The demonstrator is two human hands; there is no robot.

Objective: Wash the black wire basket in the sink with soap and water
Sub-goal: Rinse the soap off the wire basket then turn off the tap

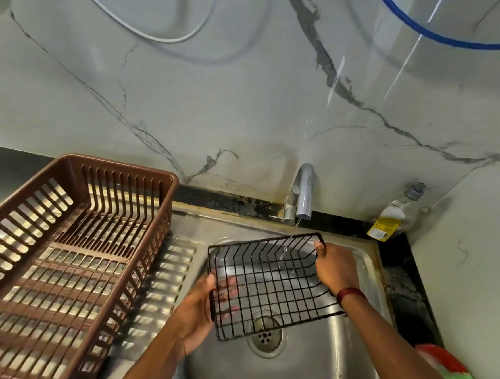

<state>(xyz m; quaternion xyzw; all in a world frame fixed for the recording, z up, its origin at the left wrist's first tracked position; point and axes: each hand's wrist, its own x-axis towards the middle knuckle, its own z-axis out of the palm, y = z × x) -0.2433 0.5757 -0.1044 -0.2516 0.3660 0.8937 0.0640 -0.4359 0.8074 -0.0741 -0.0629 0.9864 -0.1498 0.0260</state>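
Above the round steel drain (265, 335), both hands gripped the black wire basket (268, 288): left hand (195, 315) grasping its near-left rim, right hand (336, 268) its far-right corner. Beyond the basket, the chrome faucet (303, 193) ran a thin, seemingly weak stream.

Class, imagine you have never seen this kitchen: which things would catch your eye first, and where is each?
The black wire basket comes first, held over the steel sink by the left hand and right hand, with a thin stream from the tap falling into it. Next, the big brown plastic rack on the drainboard to the left.
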